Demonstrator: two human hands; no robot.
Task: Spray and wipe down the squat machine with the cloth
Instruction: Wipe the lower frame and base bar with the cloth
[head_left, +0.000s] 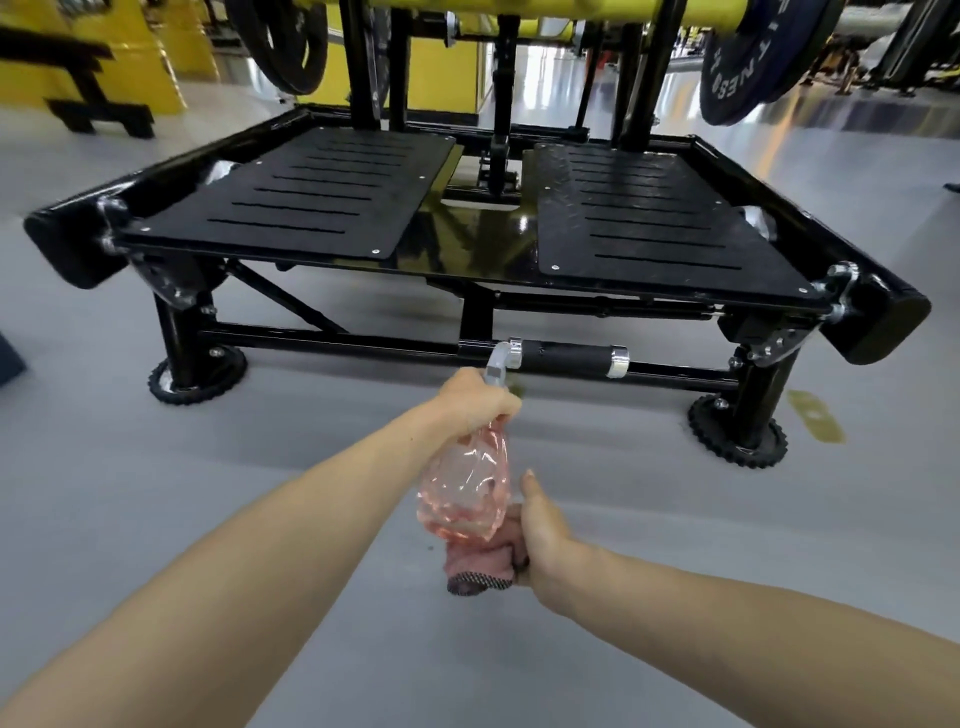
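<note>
The squat machine (478, 234) fills the upper half of the frame, its black platform tilted toward you. The two slotted foot plates, left (311, 197) and right (649, 218), sit either side of a glossy centre strip. Weight plates hang at the upper left (280, 41) and upper right (753, 62). Just above centre, low on the front crossbar, is a black handle (566, 358) with chrome collars.

Your left hand (475, 397) is wrapped round the neck of the pink spray bottle (467, 488), in the middle of the frame with its nozzle up by that handle. Just below it, your right hand (540, 530) grips the bunched pink cloth (483, 569), thumb raised, against the bottle's base.

You look to be at the spraying stage, with nothing visibly wiped yet. Aim a light mist at the handle and front bar first, since they are closest. Then free the cloth from under the bottle so it can follow straight behind. Keep the spray off the floor — a wet patch there could be slippery.

The machine's upper frame is cut off at the top edge. Your trigger finger is hidden behind your hand, and the nozzle's exact aim is hard to read. Most of the cloth is covered — only its lower fold and a dark hem show. How much liquid is left in the bottle is unclear.
</note>
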